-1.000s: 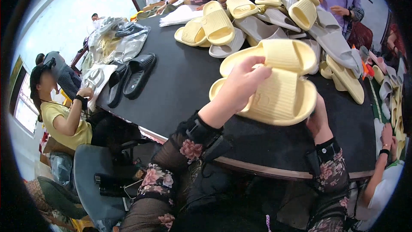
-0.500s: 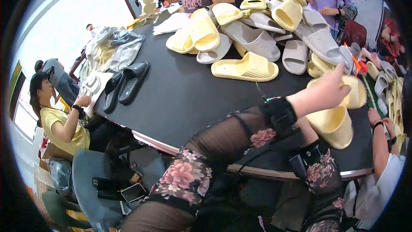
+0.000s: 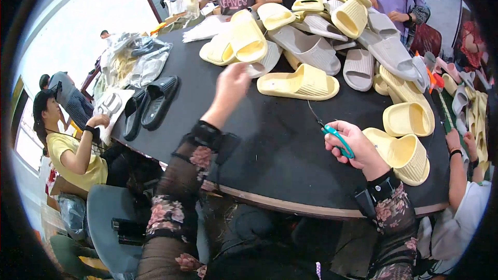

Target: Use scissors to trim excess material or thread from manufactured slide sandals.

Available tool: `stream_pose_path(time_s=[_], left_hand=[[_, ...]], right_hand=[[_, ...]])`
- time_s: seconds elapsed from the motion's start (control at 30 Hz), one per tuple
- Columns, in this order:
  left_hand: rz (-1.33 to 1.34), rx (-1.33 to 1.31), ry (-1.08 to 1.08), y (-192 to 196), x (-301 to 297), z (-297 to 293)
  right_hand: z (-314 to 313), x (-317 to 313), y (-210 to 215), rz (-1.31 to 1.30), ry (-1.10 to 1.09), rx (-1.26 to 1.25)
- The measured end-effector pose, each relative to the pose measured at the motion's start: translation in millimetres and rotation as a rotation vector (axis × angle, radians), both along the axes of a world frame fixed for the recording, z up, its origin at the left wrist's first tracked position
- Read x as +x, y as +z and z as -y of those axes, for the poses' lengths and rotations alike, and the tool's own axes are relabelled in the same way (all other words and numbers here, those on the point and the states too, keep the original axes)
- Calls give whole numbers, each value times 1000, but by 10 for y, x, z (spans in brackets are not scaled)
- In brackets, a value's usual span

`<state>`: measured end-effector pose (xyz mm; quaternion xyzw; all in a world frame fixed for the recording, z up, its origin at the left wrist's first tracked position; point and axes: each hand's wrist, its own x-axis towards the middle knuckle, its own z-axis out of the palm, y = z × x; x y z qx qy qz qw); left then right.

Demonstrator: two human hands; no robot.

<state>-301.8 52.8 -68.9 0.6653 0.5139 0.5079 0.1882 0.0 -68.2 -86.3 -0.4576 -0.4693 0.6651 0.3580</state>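
My right hand (image 3: pixel 360 145), above the right part of the dark table, is closed around small scissors with teal handles (image 3: pixel 342 142). Their thin blades point up and left, toward a yellow slipper (image 3: pixel 298 83). My left hand (image 3: pixel 229 92) reaches up to the front of the slipper pile, its blurred fingers beside a grey slipper (image 3: pixel 265 62) and below an upright yellow slipper (image 3: pixel 249 36). Whether those fingers touch or grip either one, I cannot tell. Beside my right hand lie a yellow slipper (image 3: pixel 402 155) and, behind it, another yellow slipper (image 3: pixel 410 119).
Black slippers (image 3: pixel 159 102) lie on the table's left side, near clear plastic bags (image 3: pixel 148 62). People sit or stand around the table; a co-worker's hands (image 3: pixel 460 142) are close on the right. A grey chair (image 3: pixel 111 218) stands at the front left.
My left hand has swung from the slippers at right to the pile's front. The teal scissors in my right hand have come into view. The right-hand yellow slipper now rests farther back.
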Motion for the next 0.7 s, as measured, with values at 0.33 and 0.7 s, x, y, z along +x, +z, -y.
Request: stream_pose_path(time_s=[0.33,0.7], left_hand=[[-230,16,745,-521,-2553,-337],[197,-258,521,-507,-2717,-337]], right_hand=[[4,-36,45,7,46,11],[24,-62,76,34,63,18]])
